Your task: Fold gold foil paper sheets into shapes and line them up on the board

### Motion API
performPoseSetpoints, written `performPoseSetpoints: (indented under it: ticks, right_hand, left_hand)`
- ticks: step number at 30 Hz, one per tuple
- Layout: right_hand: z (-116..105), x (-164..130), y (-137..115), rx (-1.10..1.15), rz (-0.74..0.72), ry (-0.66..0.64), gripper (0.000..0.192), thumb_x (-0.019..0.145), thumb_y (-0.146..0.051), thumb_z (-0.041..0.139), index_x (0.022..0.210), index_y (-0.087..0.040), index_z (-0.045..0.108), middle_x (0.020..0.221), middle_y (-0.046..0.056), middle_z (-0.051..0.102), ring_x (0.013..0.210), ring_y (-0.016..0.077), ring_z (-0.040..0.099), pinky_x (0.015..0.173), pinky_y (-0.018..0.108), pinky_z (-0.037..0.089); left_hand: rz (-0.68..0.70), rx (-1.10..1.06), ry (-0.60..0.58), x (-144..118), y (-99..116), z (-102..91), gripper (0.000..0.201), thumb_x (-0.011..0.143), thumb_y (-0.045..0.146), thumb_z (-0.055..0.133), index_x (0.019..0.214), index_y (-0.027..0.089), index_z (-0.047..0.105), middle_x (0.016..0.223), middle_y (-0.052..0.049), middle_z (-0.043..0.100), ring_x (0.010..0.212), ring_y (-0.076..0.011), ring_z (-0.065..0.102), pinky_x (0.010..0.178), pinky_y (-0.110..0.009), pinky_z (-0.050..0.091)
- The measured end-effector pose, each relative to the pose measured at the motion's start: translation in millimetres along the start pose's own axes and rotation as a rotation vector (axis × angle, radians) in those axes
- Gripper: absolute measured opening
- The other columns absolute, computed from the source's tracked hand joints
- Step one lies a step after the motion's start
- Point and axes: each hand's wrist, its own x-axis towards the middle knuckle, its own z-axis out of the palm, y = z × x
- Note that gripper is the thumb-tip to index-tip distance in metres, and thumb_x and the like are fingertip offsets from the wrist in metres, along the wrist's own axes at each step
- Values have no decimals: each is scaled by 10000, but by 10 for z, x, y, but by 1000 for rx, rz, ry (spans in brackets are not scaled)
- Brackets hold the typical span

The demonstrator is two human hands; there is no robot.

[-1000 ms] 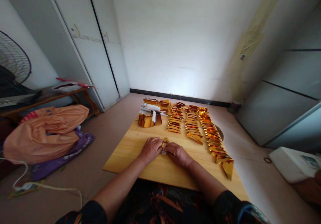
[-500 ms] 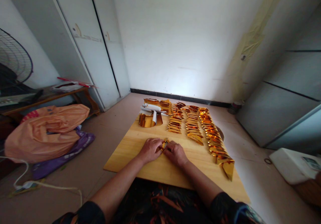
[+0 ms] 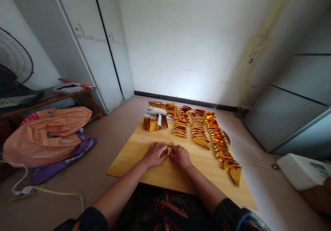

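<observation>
A small folded piece of gold foil paper (image 3: 169, 149) is pinched between my two hands, just over the wooden board (image 3: 134, 155). My left hand (image 3: 156, 153) has its fingers closed on the paper's left side. From the right, my right hand (image 3: 180, 156) grips the other side with thumb and fingers. Most of the paper is hidden by the fingers. Beyond my hands, rows of folded gold paper pieces (image 3: 199, 127) run up the board. A longer row of them (image 3: 222, 144) lines the board's right side, ending in a bigger pointed piece (image 3: 235, 175).
At the board's back left lie curled gold sheets (image 3: 152, 124) and white paper rolls (image 3: 156, 111). On the floor to the left are an orange bag (image 3: 46, 137), a purple bag (image 3: 67, 156) and a white cable (image 3: 57, 191). A white box (image 3: 300, 170) stands at right.
My hands stay at the same spot. The right fingers have shifted slightly on the foil paper, and the view has moved a little.
</observation>
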Motion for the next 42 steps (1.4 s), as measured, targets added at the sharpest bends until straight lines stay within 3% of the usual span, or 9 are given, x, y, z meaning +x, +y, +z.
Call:
performPoseSetpoints:
  ticks: [7, 11, 16, 22, 27, 31, 34, 37, 42]
  right_hand:
    - [20, -25, 20, 35, -4, 71, 59, 773, -254, 617, 749, -200, 608, 779, 19, 637, 669, 132, 571, 568, 219, 316]
    - [55, -66, 24, 61, -44, 125, 25, 794, -212, 595, 774, -199, 601, 801, 15, 622, 685, 123, 571, 596, 210, 332]
    - [95, -111, 73, 64, -115, 162, 117, 859, -272, 552, 787, -201, 610, 809, 19, 598, 670, 119, 560, 620, 218, 353]
    - [105, -131, 166, 46, -240, 284, 209, 828, -311, 605, 997, -188, 599, 1005, 82, 594, 903, 194, 536, 771, 278, 413]
    - [85, -154, 152, -99, -319, 209, 162, 904, -279, 498, 844, -209, 632, 896, 70, 626, 871, 200, 499, 747, 300, 374]
    - [43, -143, 143, -192, -341, 154, 152, 905, -284, 508, 861, -215, 636, 882, 66, 632, 866, 204, 490, 707, 296, 346]
    - [-3, -114, 168, -227, -356, 145, 146, 903, -278, 515, 845, -224, 637, 896, 61, 637, 863, 197, 487, 691, 291, 332]
    - [-49, -78, 217, -226, -374, 131, 146, 903, -273, 523, 824, -232, 638, 890, 49, 643, 866, 191, 485, 692, 286, 323]
    - [-123, -2, 325, -178, -434, 107, 135, 904, -282, 534, 866, -237, 656, 903, 36, 658, 904, 180, 494, 739, 284, 320]
  left_hand:
    - [40, 4, -96, -12, -26, -39, 194, 853, 245, 521, 1032, 289, 581, 1290, -6, 572, 1252, -211, 443, 1046, -477, 263]
    - [38, 20, -81, -27, -51, 6, 185, 859, 250, 524, 1018, 309, 599, 1326, 2, 547, 1257, -214, 435, 1052, -502, 243]
    - [51, 30, -58, -35, -77, 51, 176, 856, 268, 536, 995, 326, 624, 1337, 12, 539, 1254, -208, 432, 1060, -498, 236]
    - [56, 51, -65, -33, -66, 49, 166, 864, 294, 532, 1000, 330, 620, 1324, 19, 545, 1244, -206, 437, 1063, -500, 227]
    - [126, 103, -46, -10, -82, 29, 175, 877, 301, 514, 1014, 314, 623, 1296, 8, 561, 1245, -209, 435, 1067, -463, 256]
    - [249, 113, -27, 36, -100, -21, 178, 876, 269, 501, 998, 275, 632, 1253, -22, 575, 1282, -210, 399, 1055, -400, 322]
    - [317, 94, -16, 59, -85, -44, 164, 885, 265, 491, 968, 250, 632, 1197, -39, 587, 1181, -189, 486, 1001, -333, 390]
    - [314, 93, -15, 71, -44, -48, 159, 891, 270, 488, 968, 254, 626, 1144, -29, 592, 1044, -164, 549, 924, -292, 427]
    - [272, 152, -47, 128, 31, -41, 127, 853, 293, 548, 949, 274, 629, 1134, -9, 592, 1016, -183, 536, 890, -322, 405]
